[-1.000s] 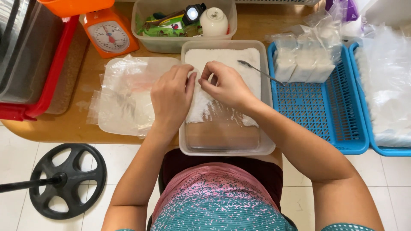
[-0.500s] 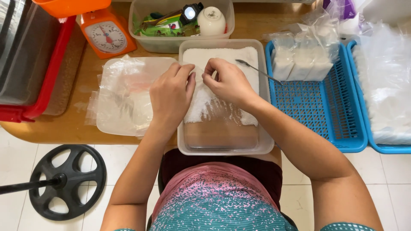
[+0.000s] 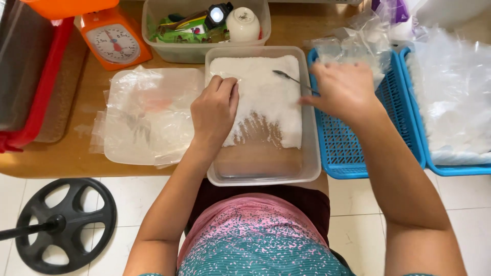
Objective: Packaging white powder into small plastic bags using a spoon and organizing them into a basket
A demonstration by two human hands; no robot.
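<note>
On the desk [image 3: 61, 166], the left hand [image 3: 215, 110] is curled with fingertips pinched on a thin clear bag [image 3: 225, 81] at the left edge of the powder tub [image 3: 312, 153]; the bag looks light, limp and slippery, best gripped at its mouth. The right hand [image 3: 343, 91], loosely open and holding nothing, hovers by the spoon [image 3: 292, 79] lying in the white powder [image 3: 266, 97].

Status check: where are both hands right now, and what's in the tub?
Left hand closed on a small clear bag over the clear tub. Right hand open, at the spoon handle. White powder fills the tub's far half. Nothing blocking.
</note>
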